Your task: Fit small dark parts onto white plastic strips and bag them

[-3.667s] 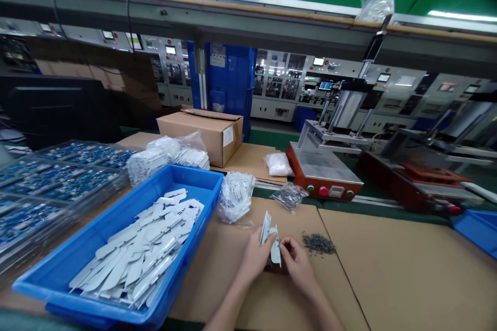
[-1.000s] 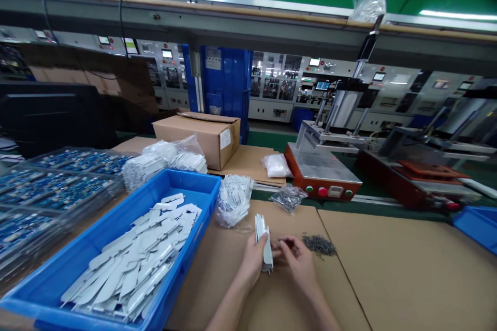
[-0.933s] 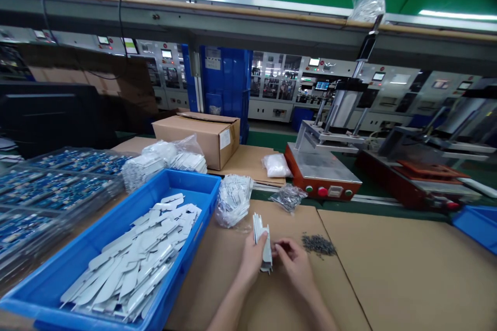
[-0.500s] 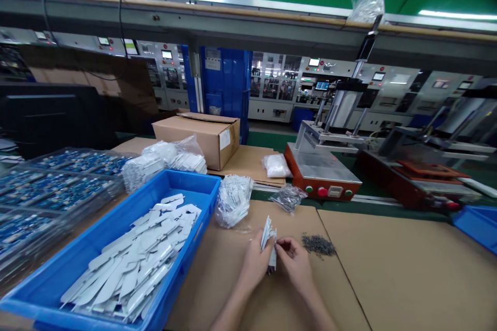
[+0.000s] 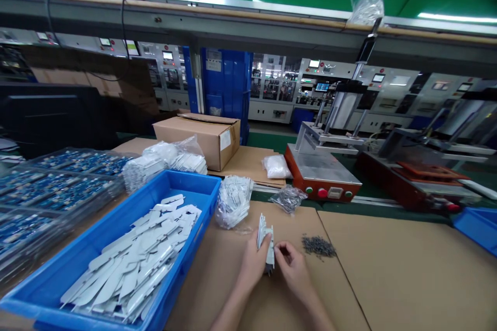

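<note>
Several pale plastic pieces [image 5: 271, 254] stand upright in a small stack, with my left hand [image 5: 254, 258] wrapped round them. Close against their right side is my right hand [image 5: 292, 264], its thumb and forefinger pinched together; anything between those fingertips is too small to make out. A scattered pile of small dark parts [image 5: 318, 246] lies on the cardboard to the right of my hands. Behind my hands sits a clear bag of white pieces [image 5: 234, 201], and beside it a bag of small grey parts [image 5: 288, 198].
On the left, a blue bin [image 5: 209, 182] holds many white plastic pieces, beside a tray of blue circuit boards [image 5: 58, 186]. A cardboard box [image 5: 202, 139] stands behind. Two presses stand at the back right, the nearer with a red base [image 5: 326, 191]. Brown cardboard [image 5: 411, 269] covers the worktop.
My left hand and the pale pieces have shifted slightly left and turned, so more of their broad face shows. My right hand's fingertips now sit slightly lower.
</note>
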A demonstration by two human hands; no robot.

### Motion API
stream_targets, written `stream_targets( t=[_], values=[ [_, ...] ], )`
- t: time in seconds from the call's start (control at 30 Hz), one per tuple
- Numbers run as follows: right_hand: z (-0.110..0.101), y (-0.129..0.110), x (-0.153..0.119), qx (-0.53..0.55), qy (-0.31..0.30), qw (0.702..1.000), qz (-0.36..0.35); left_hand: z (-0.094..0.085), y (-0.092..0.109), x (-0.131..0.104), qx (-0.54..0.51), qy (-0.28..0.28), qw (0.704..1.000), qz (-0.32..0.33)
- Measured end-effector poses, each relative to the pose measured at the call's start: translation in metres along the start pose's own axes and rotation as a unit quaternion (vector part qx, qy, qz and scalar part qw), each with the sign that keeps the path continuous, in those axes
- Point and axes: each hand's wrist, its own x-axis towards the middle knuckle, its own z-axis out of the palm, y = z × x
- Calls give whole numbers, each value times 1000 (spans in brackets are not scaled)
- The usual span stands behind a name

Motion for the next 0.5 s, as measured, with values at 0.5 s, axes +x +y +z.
stream_targets(
  t=[0.5],
  values=[
    [-71,38,18,-275,192,942,-4,-23,-27,16,279,33,960,-7]
  ],
)
